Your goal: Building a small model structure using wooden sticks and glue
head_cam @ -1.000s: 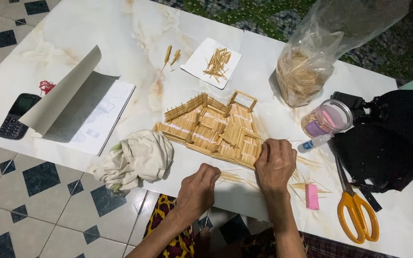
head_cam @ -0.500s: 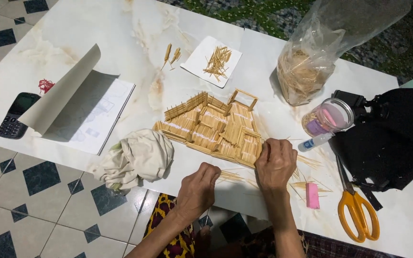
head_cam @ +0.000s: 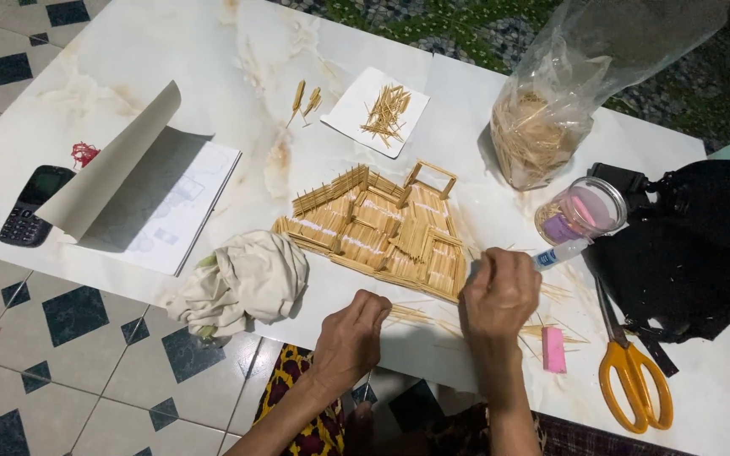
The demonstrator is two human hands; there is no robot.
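The flat house-shaped panel of glued pale wooden sticks (head_cam: 378,230) lies at frame centre on the white marble-pattern table (head_cam: 171,59). Its long axis runs from centre left down to lower right. The panel sits directly above both hands in the frame.

The right hand (head_cam: 500,291) is nearer: it rests at the panel's lower right corner, fingers curled, apparently touching the edge. Whether it pinches a stick cannot be told. The left hand (head_cam: 352,338) lies below the panel, apart from it, closed in a loose fist; its contents are hidden.

Loose thin sticks (head_cam: 420,317) lie scattered between the hands. A crumpled cream cloth (head_cam: 242,283) sits left of the left hand. Right of the right hand lie a pink eraser block (head_cam: 553,350) and orange-handled scissors (head_cam: 631,371).
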